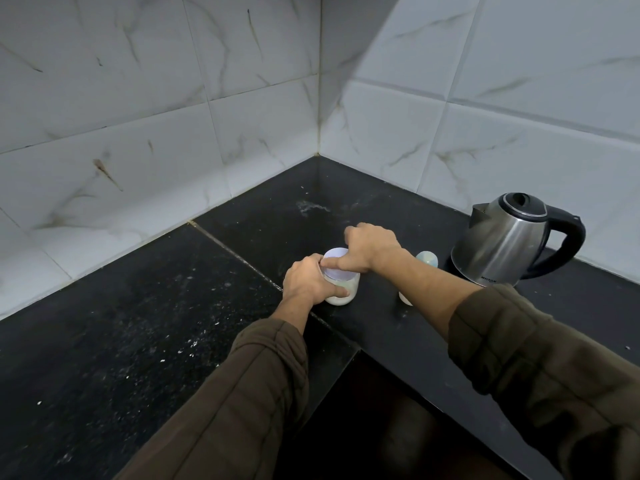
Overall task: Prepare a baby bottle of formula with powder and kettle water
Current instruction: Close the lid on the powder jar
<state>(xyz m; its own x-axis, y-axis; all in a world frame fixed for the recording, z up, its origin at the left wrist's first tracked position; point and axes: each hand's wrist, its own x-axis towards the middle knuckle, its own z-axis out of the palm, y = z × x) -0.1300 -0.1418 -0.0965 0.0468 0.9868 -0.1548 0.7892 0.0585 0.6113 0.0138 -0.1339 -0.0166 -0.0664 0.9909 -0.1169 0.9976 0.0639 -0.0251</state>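
Powder jar (350, 286) on black tabletop (138, 306): left hand (306, 282) grips its body, right hand (372, 245) clasps its white lid (341, 274) (kettle (502, 244) stands near, rightward)

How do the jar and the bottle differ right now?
The jar is gripped by the left hand, right hand on its lid; the bottle stands untouched. The jar's lid is flat; the bottle's cap is domed. Both stand upright on the counter.
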